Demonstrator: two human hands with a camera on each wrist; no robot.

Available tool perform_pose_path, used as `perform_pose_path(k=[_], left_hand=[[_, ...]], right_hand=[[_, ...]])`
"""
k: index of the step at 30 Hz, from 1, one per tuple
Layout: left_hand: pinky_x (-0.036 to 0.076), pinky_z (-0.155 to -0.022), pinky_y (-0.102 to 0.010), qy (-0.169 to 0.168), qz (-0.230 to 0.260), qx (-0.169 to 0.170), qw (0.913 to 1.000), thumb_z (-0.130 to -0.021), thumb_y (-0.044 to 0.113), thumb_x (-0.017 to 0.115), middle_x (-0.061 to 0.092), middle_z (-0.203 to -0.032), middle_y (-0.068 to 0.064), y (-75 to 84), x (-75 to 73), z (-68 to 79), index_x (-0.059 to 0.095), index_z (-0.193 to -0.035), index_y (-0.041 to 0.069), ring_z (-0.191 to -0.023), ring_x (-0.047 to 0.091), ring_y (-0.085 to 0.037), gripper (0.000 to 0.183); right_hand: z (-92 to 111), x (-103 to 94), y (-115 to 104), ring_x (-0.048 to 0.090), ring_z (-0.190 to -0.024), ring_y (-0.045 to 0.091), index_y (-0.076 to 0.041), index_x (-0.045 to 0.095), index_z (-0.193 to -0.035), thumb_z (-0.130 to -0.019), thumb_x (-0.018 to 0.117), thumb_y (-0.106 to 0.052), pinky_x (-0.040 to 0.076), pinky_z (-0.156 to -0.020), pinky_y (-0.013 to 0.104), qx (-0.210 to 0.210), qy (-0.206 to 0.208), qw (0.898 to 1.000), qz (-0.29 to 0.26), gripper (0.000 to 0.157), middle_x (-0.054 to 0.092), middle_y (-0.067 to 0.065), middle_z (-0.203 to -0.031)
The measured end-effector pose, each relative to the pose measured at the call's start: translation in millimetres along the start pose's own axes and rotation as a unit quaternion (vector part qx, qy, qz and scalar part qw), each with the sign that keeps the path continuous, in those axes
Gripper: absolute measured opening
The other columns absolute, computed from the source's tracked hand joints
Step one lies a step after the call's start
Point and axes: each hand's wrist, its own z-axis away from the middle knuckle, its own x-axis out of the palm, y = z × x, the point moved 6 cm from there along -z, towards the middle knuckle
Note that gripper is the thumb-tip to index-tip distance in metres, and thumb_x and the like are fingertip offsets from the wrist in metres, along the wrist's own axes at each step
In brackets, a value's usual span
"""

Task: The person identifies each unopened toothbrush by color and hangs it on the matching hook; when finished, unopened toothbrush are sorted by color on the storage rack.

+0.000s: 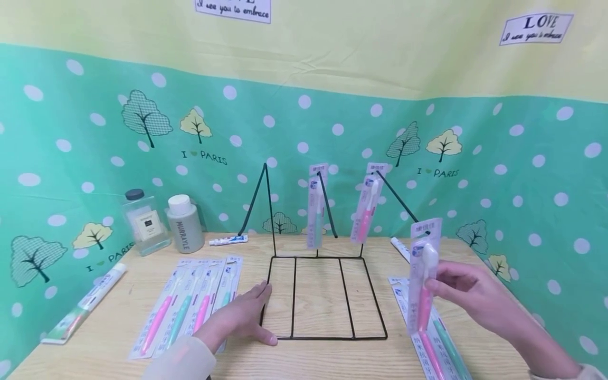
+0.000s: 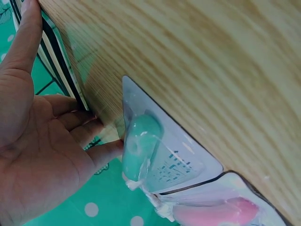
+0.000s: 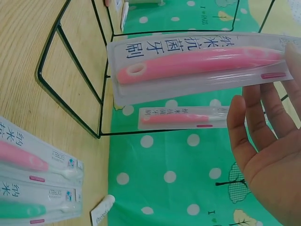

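Observation:
My right hand (image 1: 480,295) pinches a packaged pink toothbrush (image 1: 424,285) by its edge, upright in front of the rack's right prong. The prong's tip shows at the hole in the top of its card. My left hand (image 1: 239,316) lies with extended fingers along the left side of the black wire rack (image 1: 317,338), its thumb at the front corner. From the middle prong hangs a packaged green toothbrush (image 1: 315,211), and from the right prong another packaged pink toothbrush (image 1: 366,211). The left prong (image 1: 252,200) holds nothing. In the right wrist view, the held pack (image 3: 188,66) shows its handle end.
Several packaged toothbrushes (image 1: 163,316) lie in a row left of the rack, close to my left hand. More packs (image 1: 429,348) lie beneath my right hand. Toothpaste tubes (image 1: 90,301), a glass bottle (image 1: 147,224) and a grey bottle (image 1: 185,227) surround them. A patterned cloth (image 1: 304,121) stands behind.

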Motion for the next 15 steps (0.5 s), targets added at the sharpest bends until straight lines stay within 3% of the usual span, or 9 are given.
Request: perform_pose_path(k=[5, 15], left_hand=[[0.023, -0.105, -0.052, -0.007, 0.001, -0.001, 1.0, -0.051, 0.061, 0.072, 0.018, -0.147, -0.02, 0.5, 0.6, -0.6, 0.023, -0.142, -0.001, -0.133, 0.019, -0.037, 0.121], [0.024, -0.104, -0.052, -0.007, 0.0, -0.002, 1.0, -0.052, 0.061, 0.072, 0.018, -0.147, -0.02, -1.3, 1.3, -1.5, 0.023, -0.142, -0.001, -0.133, 0.02, -0.037, 0.12]], right_hand=[[0.7, 1.9, 7.2, 0.061, -0.089, 0.019, -0.001, 0.061, -0.103, -0.09, 0.045, 0.008, 0.053, -0.075, 0.031, 0.006, 0.0, 1.0, -0.023, 0.022, 0.063, 0.01, -0.102], [4.1, 1.9, 14.8, 0.059, -0.083, 0.016, -0.004, 0.061, -0.098, -0.091, 0.046, 0.005, 0.052, -0.072, 0.028, 0.029, 0.028, 0.999, -0.009, 0.019, 0.062, 0.006, -0.097]])
